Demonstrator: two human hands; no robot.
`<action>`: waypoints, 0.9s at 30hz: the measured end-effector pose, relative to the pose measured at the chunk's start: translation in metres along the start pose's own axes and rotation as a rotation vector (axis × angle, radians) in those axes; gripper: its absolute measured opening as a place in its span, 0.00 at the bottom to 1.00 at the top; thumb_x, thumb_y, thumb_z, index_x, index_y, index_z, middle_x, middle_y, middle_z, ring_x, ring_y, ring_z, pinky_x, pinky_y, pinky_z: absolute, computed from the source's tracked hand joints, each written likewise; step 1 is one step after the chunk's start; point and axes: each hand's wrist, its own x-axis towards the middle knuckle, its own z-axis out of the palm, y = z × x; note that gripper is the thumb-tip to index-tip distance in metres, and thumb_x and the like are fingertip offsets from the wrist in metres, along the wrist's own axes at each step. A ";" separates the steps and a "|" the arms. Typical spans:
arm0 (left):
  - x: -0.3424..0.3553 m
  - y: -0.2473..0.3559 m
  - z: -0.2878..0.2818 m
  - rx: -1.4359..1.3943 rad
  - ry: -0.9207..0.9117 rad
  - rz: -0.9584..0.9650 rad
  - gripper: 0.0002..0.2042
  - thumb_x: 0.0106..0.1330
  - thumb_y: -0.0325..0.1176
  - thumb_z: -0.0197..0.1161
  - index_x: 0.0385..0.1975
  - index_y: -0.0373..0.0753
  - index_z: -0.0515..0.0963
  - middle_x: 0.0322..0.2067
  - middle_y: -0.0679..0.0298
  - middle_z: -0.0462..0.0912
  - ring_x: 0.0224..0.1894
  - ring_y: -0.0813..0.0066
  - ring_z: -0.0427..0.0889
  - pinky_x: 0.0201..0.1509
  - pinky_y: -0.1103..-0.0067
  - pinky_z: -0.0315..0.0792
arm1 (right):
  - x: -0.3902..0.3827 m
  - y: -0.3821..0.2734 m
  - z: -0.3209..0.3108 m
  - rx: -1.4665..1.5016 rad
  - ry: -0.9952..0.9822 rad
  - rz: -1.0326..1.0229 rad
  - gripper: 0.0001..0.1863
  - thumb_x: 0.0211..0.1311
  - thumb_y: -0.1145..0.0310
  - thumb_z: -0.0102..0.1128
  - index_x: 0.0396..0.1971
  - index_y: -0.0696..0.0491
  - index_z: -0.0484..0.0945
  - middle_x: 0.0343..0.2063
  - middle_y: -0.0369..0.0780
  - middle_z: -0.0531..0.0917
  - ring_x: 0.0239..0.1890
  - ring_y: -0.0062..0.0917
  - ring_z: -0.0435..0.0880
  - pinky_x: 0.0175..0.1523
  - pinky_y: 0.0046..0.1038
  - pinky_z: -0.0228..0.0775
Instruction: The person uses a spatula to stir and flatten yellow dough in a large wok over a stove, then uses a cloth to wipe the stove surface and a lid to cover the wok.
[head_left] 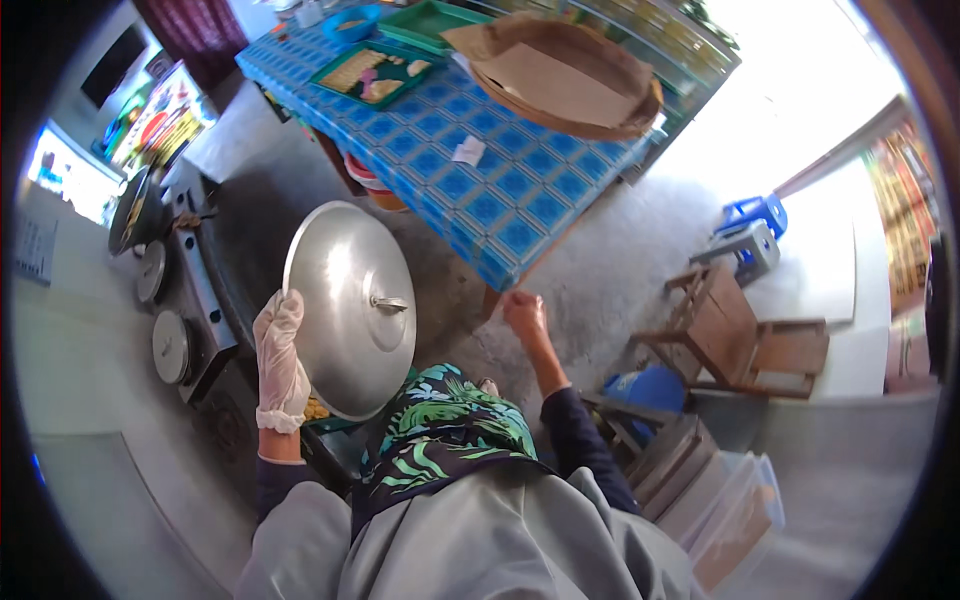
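A large round metal pot lid (345,290) with a small handle hangs tilted on its edge in front of me. My left hand (281,350), in a thin whitish glove, grips the lid by its left rim. Behind the lower edge of the lid a bit of yellowish food (315,410) shows, mostly hidden. My right hand (526,312) is bare and curled closed close to the near corner of the table; I see nothing in its fingers. The table's blue checked cloth (510,220) reaches down to that corner.
On the table are a green tray (365,75) of food pieces, a round woven tray (640,125) lined with brown paper, and a white scrap (468,150). A stove (200,285) stands at left. Right are a wooden chair (715,315), plastic stools (750,245) and a clear bin (740,510).
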 end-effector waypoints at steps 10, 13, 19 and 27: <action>0.041 -0.034 -0.058 0.092 0.395 0.213 0.06 0.63 0.35 0.56 0.28 0.41 0.75 0.25 0.77 0.71 0.33 0.88 0.69 0.43 0.86 0.65 | 0.253 -0.120 0.076 -0.398 0.205 -0.787 0.12 0.51 0.68 0.56 0.37 0.54 0.79 0.36 0.48 0.80 0.38 0.42 0.77 0.42 0.41 0.68; 0.075 -0.026 -0.047 -0.019 0.464 0.205 0.06 0.63 0.31 0.54 0.25 0.40 0.72 0.26 0.78 0.66 0.31 0.91 0.63 0.39 0.90 0.58 | 0.322 -0.093 0.085 -0.507 0.156 -1.003 0.11 0.55 0.70 0.53 0.39 0.54 0.76 0.39 0.47 0.78 0.43 0.42 0.73 0.47 0.42 0.65; 0.161 -0.008 -0.064 0.015 0.426 0.214 0.06 0.64 0.31 0.53 0.25 0.40 0.71 0.25 0.78 0.64 0.29 0.93 0.60 0.33 0.92 0.55 | 0.330 -0.163 0.130 0.244 -0.176 -0.601 0.07 0.58 0.69 0.56 0.30 0.57 0.78 0.33 0.44 0.79 0.39 0.30 0.78 0.40 0.34 0.72; 0.240 0.013 -0.085 0.209 0.333 0.170 0.07 0.64 0.29 0.55 0.23 0.37 0.70 0.25 0.78 0.62 0.28 0.91 0.59 0.30 0.90 0.54 | 0.175 -0.447 0.234 0.624 -0.413 -1.393 0.12 0.39 0.82 0.54 0.26 0.50 0.76 0.30 0.40 0.77 0.32 0.35 0.76 0.38 0.35 0.69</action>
